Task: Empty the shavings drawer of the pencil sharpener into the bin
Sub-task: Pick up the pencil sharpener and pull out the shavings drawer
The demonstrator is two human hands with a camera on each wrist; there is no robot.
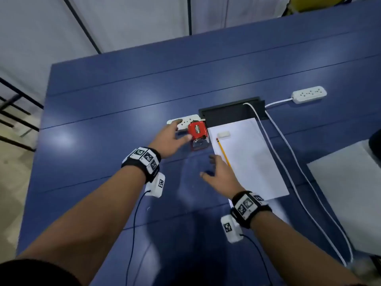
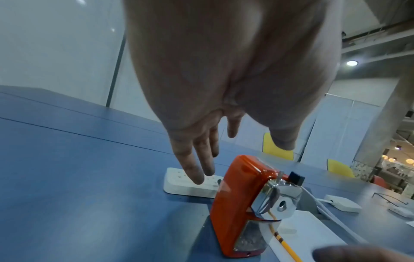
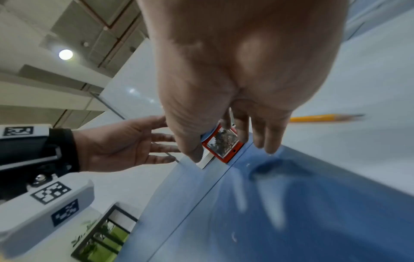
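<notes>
The red pencil sharpener (image 1: pixel 196 131) stands on the blue table (image 1: pixel 123 100), its clear shavings drawer (image 1: pixel 199 144) facing me with dark shavings inside. In the left wrist view the sharpener (image 2: pixel 237 203) shows its chrome pencil clamp, and the drawer (image 2: pixel 251 237) sits low in its front. My left hand (image 1: pixel 181 131) is open with fingers spread, just left of and over the sharpener; I see no grip. My right hand (image 1: pixel 208 165) hovers open a little in front of the drawer (image 3: pixel 221 141). No bin is in view.
A white power strip (image 1: pixel 181 121) lies right behind the sharpener, next to a black cable hatch (image 1: pixel 231 113). A white paper sheet (image 1: pixel 247 162) on the right carries a yellow pencil (image 1: pixel 223 152) and an eraser (image 1: pixel 223 134). White cables (image 1: pixel 288 162) and another strip (image 1: pixel 309 94) lie farther right.
</notes>
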